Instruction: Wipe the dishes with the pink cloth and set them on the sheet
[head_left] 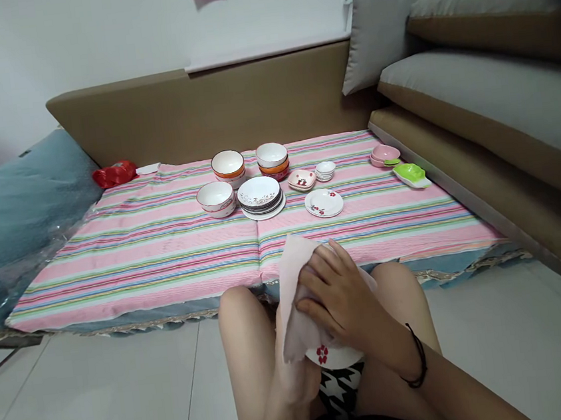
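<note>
- White round plate with a red flower print [332, 355] sits low in the middle of the view, over the person's lap and between the knees; most of it is hidden under cloth and hands; only its lower rim shows
- pale pink soft cloth [296, 288] is draped over the plate, its upper edge standing up towards the bed
- right hand [337, 297] lies on top of the cloth, fingers bent and pressed down on it, clamping cloth against plate; a black cord bracelet [419, 356] rings that wrist
- left hand [290, 376] is below and to the left, mostly covered by the cloth; it seems to bear the plate from under; whether its fingers are closed cannot be told
- pink striped mat [164, 249] covers the low bed ahead, well apart from the hands
- on the mat: stack of round plates with a dotted white one on top [259, 195]; white bowl [215, 197] just beside it on the left; two stacks of white-and-orange bowls [250, 163] behind; small flowered white plate [324, 203] to the right; small pink square dish [302, 179]; stack of tiny white saucers [325, 170]
- pink shallow dish [385, 154] and bright green dish [410, 174] near the mat's right edge
- grey and tan cushions [477, 82] on the right; blue-grey pillow [10, 211] on the left
</note>
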A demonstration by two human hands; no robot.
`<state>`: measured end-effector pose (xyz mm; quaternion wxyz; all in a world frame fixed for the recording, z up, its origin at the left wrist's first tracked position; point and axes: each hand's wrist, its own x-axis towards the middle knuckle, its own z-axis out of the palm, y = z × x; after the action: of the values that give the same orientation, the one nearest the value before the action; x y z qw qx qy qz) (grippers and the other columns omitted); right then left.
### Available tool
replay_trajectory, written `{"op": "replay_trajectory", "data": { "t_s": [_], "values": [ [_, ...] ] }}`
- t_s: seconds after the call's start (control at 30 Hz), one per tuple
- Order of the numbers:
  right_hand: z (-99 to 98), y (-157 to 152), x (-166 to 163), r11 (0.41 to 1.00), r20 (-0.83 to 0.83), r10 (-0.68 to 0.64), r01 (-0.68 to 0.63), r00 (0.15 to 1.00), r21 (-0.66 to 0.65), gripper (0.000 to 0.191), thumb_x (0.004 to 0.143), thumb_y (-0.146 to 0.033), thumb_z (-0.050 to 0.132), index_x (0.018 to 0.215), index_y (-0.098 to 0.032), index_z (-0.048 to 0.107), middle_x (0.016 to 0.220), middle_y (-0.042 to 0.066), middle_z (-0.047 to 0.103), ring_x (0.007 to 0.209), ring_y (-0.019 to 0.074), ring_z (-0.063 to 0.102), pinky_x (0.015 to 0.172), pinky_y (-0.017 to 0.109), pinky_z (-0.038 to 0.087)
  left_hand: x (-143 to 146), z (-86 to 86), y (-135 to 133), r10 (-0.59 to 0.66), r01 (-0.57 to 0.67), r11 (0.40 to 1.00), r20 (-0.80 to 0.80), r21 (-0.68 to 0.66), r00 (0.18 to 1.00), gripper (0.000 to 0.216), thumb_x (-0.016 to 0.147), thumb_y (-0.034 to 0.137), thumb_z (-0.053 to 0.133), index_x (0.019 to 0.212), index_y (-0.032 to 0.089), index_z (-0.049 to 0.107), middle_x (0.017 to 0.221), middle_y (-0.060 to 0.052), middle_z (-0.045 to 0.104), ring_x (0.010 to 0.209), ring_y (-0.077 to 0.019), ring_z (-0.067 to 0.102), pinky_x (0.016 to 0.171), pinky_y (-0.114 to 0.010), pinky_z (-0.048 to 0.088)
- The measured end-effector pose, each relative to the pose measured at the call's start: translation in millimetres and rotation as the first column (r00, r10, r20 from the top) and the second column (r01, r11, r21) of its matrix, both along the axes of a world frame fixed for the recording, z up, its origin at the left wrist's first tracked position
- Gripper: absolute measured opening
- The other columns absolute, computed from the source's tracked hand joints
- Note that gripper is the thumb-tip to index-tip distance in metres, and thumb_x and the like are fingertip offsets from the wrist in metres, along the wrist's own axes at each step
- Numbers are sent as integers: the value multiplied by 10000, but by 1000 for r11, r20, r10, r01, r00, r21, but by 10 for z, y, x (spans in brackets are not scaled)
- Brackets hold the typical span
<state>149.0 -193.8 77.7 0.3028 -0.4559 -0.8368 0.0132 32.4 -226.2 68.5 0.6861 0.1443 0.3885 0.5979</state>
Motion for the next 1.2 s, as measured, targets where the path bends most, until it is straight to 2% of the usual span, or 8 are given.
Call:
{"op": "replay_trajectory", "data": {
  "t_s": [0.07,0.2,0.43,0.57,0.7,0.8,1.03,1.2],
  "values": [
    [-28,75,1,996,-55,-78,80,995,28,299,948,-377,376,1044,-162,561,1062,118,591,966,269,506,823,433,438,21,-13,-9,-87,93,992,73,-85,994,351,758,407,697,1015,169,711,1059,-105,705,1125,-297,591,933,-406,493],
    [-122,141,43,978,-206,-210,207,956,-39,240,953,-328,325,807,-207,473,734,33,510,656,189,449,557,309,325,40,70,4,-162,181,974,145,-134,976,363,851,456,556,977,165,734,946,-109,729,1092,-324,613,903,-431,509],
    [-315,-29,-46,862,-644,-436,85,629,-501,239,973,-371,359,809,-225,451,687,-24,517,611,141,483,533,245,407,48,157,45,134,-134,991,21,2,991,332,841,458,573,915,186,748,883,-49,741,924,-232,682,777,-278,545],
    [-477,-212,-252,855,-760,-469,16,449,-518,297,969,-381,350,1148,-198,503,1067,90,641,959,202,613,749,318,540,88,109,64,166,-164,986,114,-32,979,562,804,615,523,1091,169,709,1119,-102,700,1114,-289,612,874,-326,526],
    [-589,-321,-348,859,-780,-504,118,371,-499,246,961,-372,374,1092,-216,511,893,70,638,802,196,612,646,289,533,88,39,35,154,-141,986,179,-86,972,701,769,688,481,1163,142,676,1160,-137,676,1188,-339,555,944,-390,495],
    [-575,-282,-248,875,-779,-473,115,410,-471,180,944,-369,422,993,-219,507,789,26,587,703,169,553,574,248,467,33,9,-12,137,-127,990,200,-62,970,677,760,669,523,1151,140,683,1176,-136,669,1189,-345,550,968,-400,476],
    [-307,-75,193,895,-623,-293,-21,726,-445,235,943,-311,382,733,-208,407,622,-43,397,570,110,340,526,241,275,-81,156,-74,-24,23,992,4,128,1000,392,791,509,636,961,170,731,954,-77,716,1077,-291,613,959,-358,467],
    [-174,-40,304,893,-574,-261,-32,776,-449,267,923,-278,381,670,-209,333,584,-51,337,553,102,268,516,252,210,-176,129,15,-146,144,989,-58,-35,988,319,765,491,681,790,173,709,720,-47,686,893,-262,660,808,-341,529]
  ]
}}
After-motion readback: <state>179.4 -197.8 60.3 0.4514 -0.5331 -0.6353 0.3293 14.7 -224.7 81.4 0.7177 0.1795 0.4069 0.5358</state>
